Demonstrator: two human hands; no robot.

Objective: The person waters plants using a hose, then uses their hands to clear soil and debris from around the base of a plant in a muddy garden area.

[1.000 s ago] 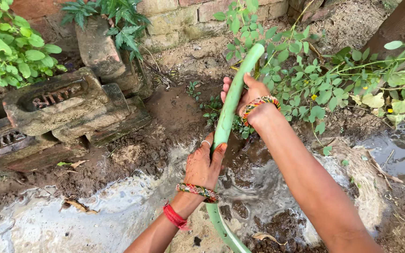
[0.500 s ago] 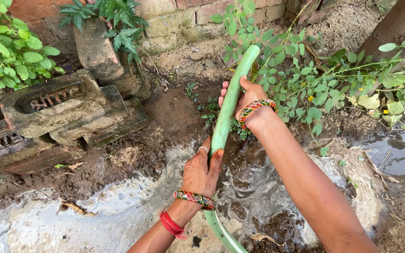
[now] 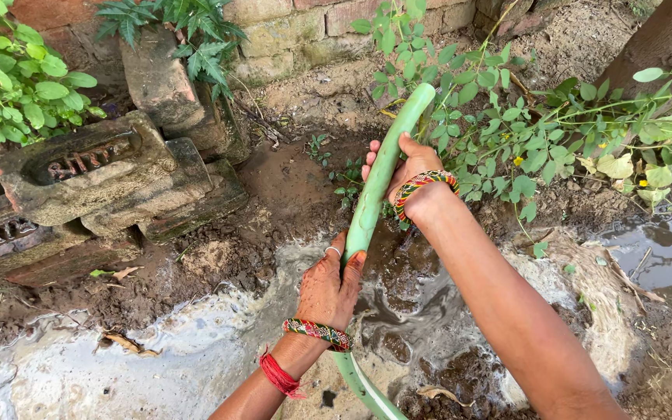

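Note:
A light green hose [image 3: 386,167] runs from the bottom of the view up and away over muddy ground, its end near leafy plants. My left hand [image 3: 328,284] grips the hose low down; it wears a ring, a beaded bangle and a red thread at the wrist. Higher up, my right hand [image 3: 406,175] wraps around the hose, with a coloured bangle on its wrist. Both hands touch the hose, about a hand's length apart.
Old moulded bricks [image 3: 95,183] lie stacked at the left. A brick wall [image 3: 305,27] runs along the back. Green plants [image 3: 538,132] grow at right and top left. Foamy muddy water [image 3: 196,342] pools below, with a puddle [image 3: 663,249] at the right.
The view has shifted slightly. Both hands keep their hold on the hose; the left hand's fingers have closed a little more around it.

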